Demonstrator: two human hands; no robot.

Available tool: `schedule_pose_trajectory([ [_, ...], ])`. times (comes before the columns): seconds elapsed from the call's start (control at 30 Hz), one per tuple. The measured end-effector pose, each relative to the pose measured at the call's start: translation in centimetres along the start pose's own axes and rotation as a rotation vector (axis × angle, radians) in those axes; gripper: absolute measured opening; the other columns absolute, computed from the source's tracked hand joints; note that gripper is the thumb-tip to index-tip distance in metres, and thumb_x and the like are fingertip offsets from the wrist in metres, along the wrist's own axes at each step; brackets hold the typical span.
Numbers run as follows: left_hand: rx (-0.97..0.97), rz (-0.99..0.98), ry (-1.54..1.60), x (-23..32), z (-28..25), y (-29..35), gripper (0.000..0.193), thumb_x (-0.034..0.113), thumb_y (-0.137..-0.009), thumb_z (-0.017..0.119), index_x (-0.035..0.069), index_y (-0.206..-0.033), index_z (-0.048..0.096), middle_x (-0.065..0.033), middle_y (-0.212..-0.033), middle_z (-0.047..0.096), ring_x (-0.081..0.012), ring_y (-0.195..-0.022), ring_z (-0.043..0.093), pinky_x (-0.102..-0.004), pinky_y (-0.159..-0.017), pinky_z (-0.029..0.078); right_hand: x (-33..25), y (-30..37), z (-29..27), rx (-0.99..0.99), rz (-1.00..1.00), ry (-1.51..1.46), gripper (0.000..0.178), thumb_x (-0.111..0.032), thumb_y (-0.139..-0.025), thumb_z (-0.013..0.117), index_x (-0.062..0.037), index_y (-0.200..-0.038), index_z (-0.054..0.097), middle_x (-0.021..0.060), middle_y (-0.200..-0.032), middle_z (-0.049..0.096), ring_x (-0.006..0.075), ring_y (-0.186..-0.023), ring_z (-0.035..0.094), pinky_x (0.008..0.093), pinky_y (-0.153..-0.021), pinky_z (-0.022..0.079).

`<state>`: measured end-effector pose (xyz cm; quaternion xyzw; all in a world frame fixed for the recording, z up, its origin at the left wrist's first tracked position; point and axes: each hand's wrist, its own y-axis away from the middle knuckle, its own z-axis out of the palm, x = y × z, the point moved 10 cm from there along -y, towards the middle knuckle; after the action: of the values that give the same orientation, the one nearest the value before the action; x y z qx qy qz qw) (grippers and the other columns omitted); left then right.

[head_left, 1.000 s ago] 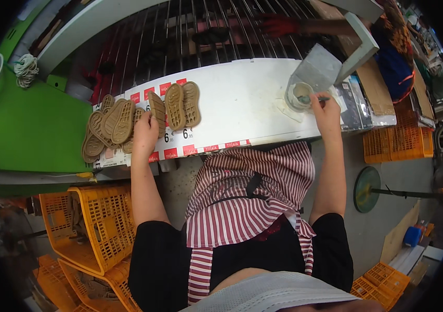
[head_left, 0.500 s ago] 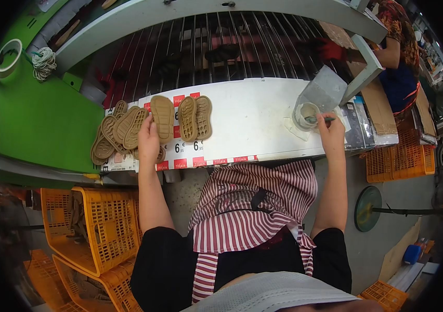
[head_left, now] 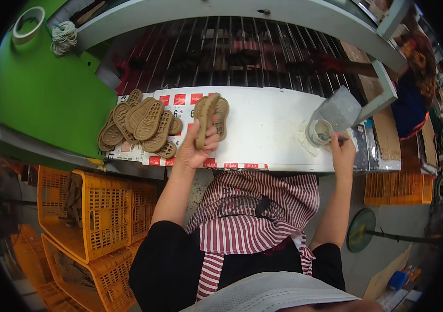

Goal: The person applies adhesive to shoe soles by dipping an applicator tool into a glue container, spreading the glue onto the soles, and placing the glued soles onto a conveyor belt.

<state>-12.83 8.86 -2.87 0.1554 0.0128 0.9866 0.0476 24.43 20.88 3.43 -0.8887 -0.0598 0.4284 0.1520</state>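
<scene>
I see a green machine panel (head_left: 44, 99) filling the upper left, with a roll of tape (head_left: 28, 24) and a ball of twine (head_left: 64, 36) on top of it. Beside it a white bench (head_left: 268, 130) runs across the middle under a rack of dark bars (head_left: 221, 49). Below the bench on my left stand stacked orange crates (head_left: 96, 218). Along the bench's near edge runs a strip of small red and white square labels (head_left: 232, 166), and more red squares sit on a paper sheet under the pile of tan shoe soles (head_left: 141, 127) at the bench's left end.

My left hand (head_left: 196, 148) is clamped on 1 tan sole (head_left: 204, 119), held upright just above the bench with its long axis running away from me, the upper end tipped slightly right. A 2nd sole (head_left: 222, 117) lies flat just behind it.

My right hand (head_left: 343, 151), well apart from the left, grips what looks like a small brush (head_left: 330, 138), its tip at the rim of a round pot (head_left: 319, 132); the view there is too small to be sure.
</scene>
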Motion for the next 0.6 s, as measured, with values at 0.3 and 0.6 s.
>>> schedule_pose_trajectory([
  [0.3, 0.001, -0.073, -0.021, -2.3, 2.7, 1.3, 0.071, 0.051, -0.089, 0.043, -0.007, -0.131, 0.034, -0.0042, -0.080, 0.041, -0.0136, -0.066, 0.037, -0.0255, -0.059, 0.035, -1.0, 0.8, -0.8, 0.005, 0.028, 0.012, 0.029, -0.023, -0.086, 0.062, 0.0057, -0.084, 0.059, 0.0035, -0.061, 0.051, 0.0098, -0.056, 0.045, 0.0249, -0.052, 0.039],
  [0.6, -0.202, -0.087, -0.090, -3.3, 4.5, 1.3, 0.063, 0.031, -0.088, 0.054, -0.004, -0.135, 0.031, -0.0170, -0.113, 0.052, -0.0254, -0.102, 0.052, -0.0365, -0.088, 0.043, -1.8, 0.4, -0.8, -0.047, 0.050, 0.019, 0.030, -0.023, -0.087, 0.061, 0.0066, -0.082, 0.059, 0.0058, -0.061, 0.055, 0.0099, -0.055, 0.047, 0.0260, -0.052, 0.039],
])
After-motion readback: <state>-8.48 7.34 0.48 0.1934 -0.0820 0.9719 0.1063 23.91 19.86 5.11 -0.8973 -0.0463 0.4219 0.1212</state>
